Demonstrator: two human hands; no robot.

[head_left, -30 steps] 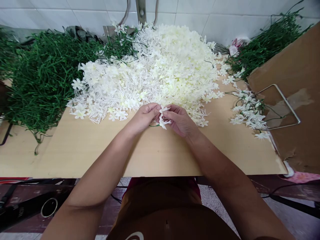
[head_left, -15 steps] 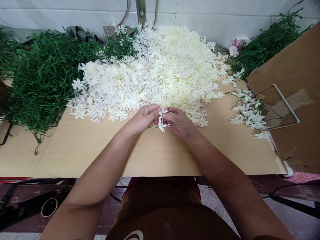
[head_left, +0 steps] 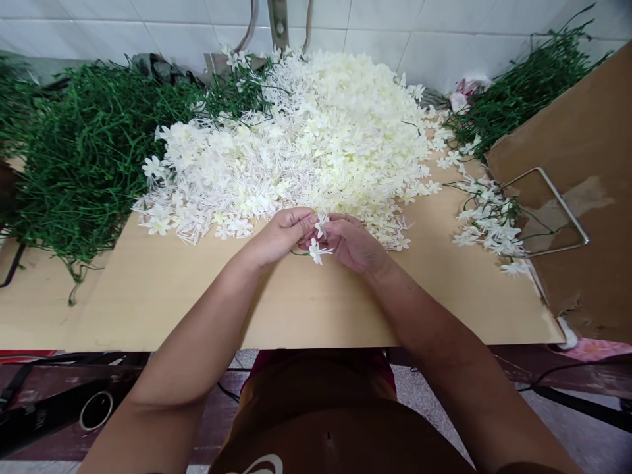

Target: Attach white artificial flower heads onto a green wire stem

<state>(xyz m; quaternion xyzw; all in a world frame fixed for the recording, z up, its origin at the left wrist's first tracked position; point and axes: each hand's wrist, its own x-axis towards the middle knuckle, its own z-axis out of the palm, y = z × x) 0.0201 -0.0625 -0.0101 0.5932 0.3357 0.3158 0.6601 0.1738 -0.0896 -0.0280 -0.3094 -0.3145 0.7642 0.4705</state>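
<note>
My left hand and my right hand meet over the table's middle, just in front of a big heap of loose white flower heads. Between them is a green artificial stem bearing white blossoms. The left fingers are closed around that stem, mostly hiding it. My right hand pinches a small white artificial flower at the fingertips, close to the left fingers. A second white blossom hangs below, toward me. Where flower and stem meet is covered by the fingers.
Green stems are piled at the left, with more green stems at the back right. Flowered stems lie by a metal wire frame against a cardboard box. Behind the heap rises a tiled wall.
The lower blossom has swung slightly left and turned, and the upper flower has rotated between my fingers. Both hands stay in nearly the same place.
</note>
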